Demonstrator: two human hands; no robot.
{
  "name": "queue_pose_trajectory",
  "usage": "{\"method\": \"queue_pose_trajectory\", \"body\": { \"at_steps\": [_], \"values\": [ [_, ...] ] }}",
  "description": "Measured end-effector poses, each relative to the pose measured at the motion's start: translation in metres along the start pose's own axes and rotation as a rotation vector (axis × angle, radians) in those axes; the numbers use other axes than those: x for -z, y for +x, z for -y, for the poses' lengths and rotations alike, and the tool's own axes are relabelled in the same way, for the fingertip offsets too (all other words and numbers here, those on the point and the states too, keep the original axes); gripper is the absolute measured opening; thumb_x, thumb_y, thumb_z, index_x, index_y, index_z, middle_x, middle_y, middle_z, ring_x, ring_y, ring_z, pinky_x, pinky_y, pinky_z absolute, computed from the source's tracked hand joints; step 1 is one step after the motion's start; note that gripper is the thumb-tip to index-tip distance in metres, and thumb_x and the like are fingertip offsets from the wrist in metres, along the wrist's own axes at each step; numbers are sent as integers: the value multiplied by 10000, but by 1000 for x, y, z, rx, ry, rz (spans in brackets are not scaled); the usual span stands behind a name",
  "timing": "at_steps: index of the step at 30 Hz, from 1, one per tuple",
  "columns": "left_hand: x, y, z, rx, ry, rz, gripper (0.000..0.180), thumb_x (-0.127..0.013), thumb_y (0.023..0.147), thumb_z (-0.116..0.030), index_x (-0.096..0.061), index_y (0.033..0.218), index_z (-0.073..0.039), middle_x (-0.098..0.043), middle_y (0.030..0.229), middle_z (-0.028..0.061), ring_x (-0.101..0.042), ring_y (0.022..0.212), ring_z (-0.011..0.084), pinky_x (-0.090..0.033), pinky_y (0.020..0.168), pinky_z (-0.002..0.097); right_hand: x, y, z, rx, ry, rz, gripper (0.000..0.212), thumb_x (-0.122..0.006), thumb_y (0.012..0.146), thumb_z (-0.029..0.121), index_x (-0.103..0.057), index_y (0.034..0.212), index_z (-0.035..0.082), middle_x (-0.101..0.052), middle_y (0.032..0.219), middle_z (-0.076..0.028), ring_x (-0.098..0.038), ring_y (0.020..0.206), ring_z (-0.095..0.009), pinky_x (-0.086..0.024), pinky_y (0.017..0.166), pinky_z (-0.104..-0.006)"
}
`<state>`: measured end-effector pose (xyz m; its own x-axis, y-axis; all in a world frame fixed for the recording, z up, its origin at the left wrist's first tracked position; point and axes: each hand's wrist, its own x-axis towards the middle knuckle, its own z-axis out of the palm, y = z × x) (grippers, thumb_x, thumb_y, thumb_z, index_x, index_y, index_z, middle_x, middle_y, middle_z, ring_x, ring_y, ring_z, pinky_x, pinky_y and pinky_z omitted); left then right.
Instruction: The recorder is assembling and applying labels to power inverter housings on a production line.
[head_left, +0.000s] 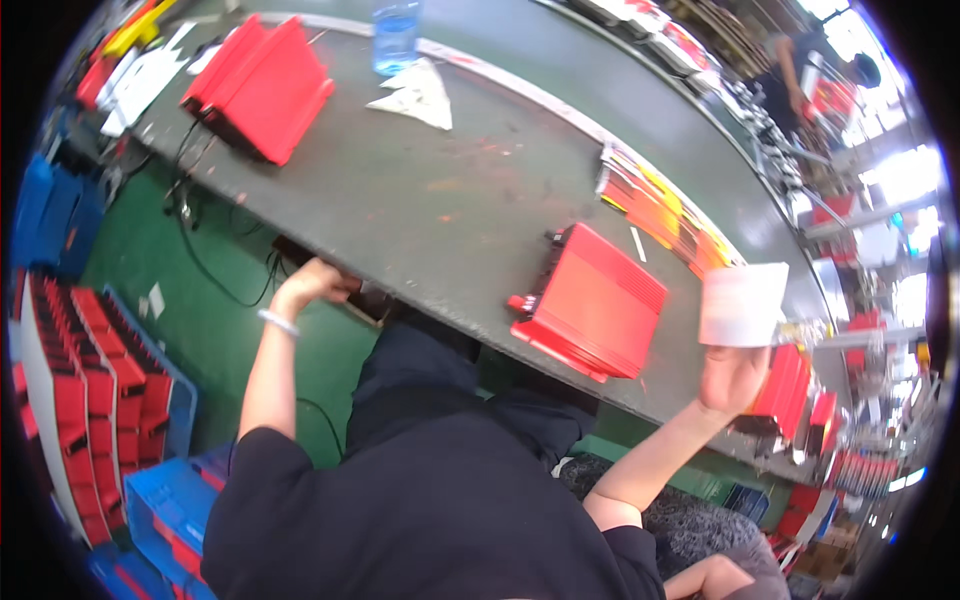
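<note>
White paper (745,300); seemingly in right fingers (757,360)

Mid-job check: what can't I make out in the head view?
All in the head view:
Left hand: whether its fingertips touch anything, hidden by the table edge.
Right hand: some fingertips, hidden behind the white sheet.
White sheet: any markings, lost to blur.
Another person's arm: remainder cut off by the lower edge.

Lit brightly and fairly evenly, blown out to white at the windows (912,178) on the far right. Slightly blurred, softest beyond the counter (475,205). Bowed strongly toward the rim, black at the corners.
</note>
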<state>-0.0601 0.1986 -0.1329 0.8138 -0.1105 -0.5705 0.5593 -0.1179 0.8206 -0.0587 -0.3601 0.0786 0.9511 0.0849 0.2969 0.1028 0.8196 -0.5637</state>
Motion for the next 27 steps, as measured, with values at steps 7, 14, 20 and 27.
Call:
{"method": "queue_pose_trajectory", "body": {
  "at_steps": [7,14,20,27],
  "values": [
    [-106,-92,-169,-701,117,796,271,-593,876,-36,-638,1133,41,-667,1118,153,-644,1003,214,-513,863,323,-32,16,-61,199,-266,-256,415,-387,1014,275,-434,1351,37,-535,1312,-127,-560,1141,-281,-523,842,-431],
    [-226,-67,-259,-732,-314,587,299,-608,918,-51,-574,1201,38,-632,1125,91,-607,1036,136,-481,914,279,-78,22,-129,780,-1171,-386,102,-496,967,54,-541,1042,1,-617,1002,-97,-624,920,-195,-510,815,-329],
    [-242,-53,-254,-806,-421,437,283,-651,871,-7,-546,1134,8,-621,1080,80,-621,993,132,-502,880,270,-88,22,-134,769,-1841,26,302,-721,750,201,-691,1007,46,-588,1239,-136,-461,1251,-364,-372,991,-460],
    [-220,-47,-249,-813,-458,382,210,-598,909,-32,-615,1118,-15,-679,1034,47,-621,947,101,-473,871,250,-43,14,-118,982,-1556,-457,530,-811,714,200,-549,1145,37,-494,1224,-137,-464,1146,-315,-365,971,-430]
  ]
}}
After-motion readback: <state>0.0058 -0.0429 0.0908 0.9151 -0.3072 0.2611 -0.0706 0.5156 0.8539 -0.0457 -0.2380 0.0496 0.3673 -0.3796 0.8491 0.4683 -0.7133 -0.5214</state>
